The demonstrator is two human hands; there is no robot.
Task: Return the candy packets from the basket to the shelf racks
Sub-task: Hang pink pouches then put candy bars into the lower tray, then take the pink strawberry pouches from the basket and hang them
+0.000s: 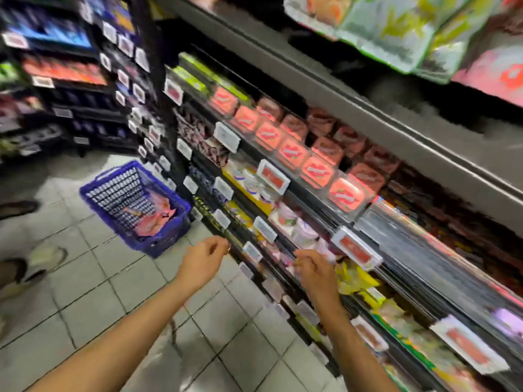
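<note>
A blue plastic basket (133,205) stands on the tiled floor beside the shelving, with pink candy packets (154,219) lying in it. The shelf racks (283,193) run along the right, full of candy packs behind price tags. My left hand (203,260) hovers over the floor between the basket and the racks, fingers loosely curled with nothing in them. My right hand (315,271) is at the edge of a low rack, fingers bent and empty, close to pale pink packets (300,230). The frame is blurred by motion.
Another person's feet in shoes (34,261) stand at the left on the grey tiles. A second dark shelving unit (65,89) fills the far left. Large snack bags (410,32) hang over the top shelf at upper right.
</note>
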